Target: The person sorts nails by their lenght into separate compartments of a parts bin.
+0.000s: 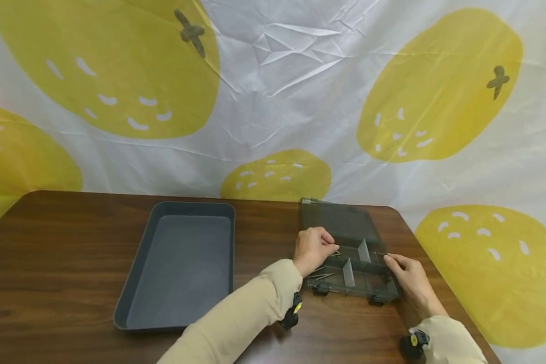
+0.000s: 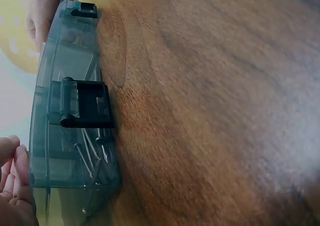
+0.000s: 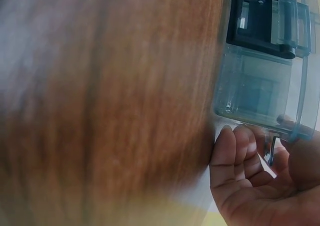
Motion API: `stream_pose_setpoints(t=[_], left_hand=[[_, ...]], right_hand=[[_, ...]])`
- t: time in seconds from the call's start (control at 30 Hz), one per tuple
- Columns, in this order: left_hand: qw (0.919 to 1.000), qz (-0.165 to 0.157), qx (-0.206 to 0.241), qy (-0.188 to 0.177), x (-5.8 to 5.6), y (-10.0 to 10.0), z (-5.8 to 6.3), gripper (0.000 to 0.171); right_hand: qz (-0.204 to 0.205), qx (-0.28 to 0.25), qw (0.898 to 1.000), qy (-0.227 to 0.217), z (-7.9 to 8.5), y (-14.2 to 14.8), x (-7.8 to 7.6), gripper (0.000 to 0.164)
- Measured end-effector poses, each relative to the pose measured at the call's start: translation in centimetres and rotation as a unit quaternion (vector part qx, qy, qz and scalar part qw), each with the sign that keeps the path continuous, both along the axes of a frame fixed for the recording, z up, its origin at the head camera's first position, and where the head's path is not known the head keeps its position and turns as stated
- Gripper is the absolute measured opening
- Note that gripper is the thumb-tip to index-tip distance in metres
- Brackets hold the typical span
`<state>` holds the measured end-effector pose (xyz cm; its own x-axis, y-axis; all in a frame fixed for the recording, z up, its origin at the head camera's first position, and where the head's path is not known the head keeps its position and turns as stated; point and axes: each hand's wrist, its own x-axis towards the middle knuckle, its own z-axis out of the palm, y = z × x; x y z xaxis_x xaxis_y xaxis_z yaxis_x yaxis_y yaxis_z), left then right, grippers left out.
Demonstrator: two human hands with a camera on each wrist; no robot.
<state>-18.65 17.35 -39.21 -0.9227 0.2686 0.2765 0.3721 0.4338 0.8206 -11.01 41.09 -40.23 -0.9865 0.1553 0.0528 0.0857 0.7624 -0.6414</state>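
Note:
A see-through grey-green plastic organizer box lies on the right of the table with its lid raised at the back. Pale dividers split it into compartments. My left hand bends over its left side, thumb and fingertips close together above some brassy screws; I cannot tell whether anything is between them. Several nails lie in the front left compartment, seen through the wall. My right hand grips the box's right edge, thumb over the top and the other fingers outside, beside the wall.
A dark grey rectangular baking pan stands to the left of the box. Two black latches sit along the box's front. Behind the wooden table hangs a white cloth with yellow fruit prints.

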Motion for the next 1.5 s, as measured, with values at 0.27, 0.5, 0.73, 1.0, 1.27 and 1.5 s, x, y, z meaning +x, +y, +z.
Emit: stream_pose_setpoints(t=[0.27, 0.5, 0.73, 1.0, 1.27, 1.5], left_hand=[[0.9980, -0.035, 0.027, -0.044, -0.3, -0.5, -0.3, 0.009], [0.9908, -0.049, 0.097, -0.081, -0.7, -1.0, -0.2, 0.010], [0.9737, -0.012, 0.182, -0.137, -1.8, -2.0, 0.3, 0.011], [0.9603, 0.067, 0.201, -0.181, -3.4, -3.5, 1.2, 0.011], [0.9630, 0.120, 0.158, -0.183, -4.8, -4.2, 0.8, 0.014], [0.9632, 0.104, 0.131, -0.211, -5.1, -4.4, 0.6, 0.020]], right_hand=[[0.000, 0.000, 1.000, -0.003, -0.1, 0.1, 0.0, 0.048], [0.012, 0.008, 1.000, 0.000, 0.3, 0.1, -0.2, 0.046], [0.022, -0.037, 0.997, -0.063, 0.7, 0.4, -0.5, 0.059], [-0.009, -0.111, 0.990, -0.085, 1.2, 1.9, -1.7, 0.060], [-0.021, -0.140, 0.987, -0.075, 1.9, 3.6, -4.2, 0.059], [-0.015, -0.133, 0.988, -0.077, 2.4, 2.8, -6.3, 0.058]])
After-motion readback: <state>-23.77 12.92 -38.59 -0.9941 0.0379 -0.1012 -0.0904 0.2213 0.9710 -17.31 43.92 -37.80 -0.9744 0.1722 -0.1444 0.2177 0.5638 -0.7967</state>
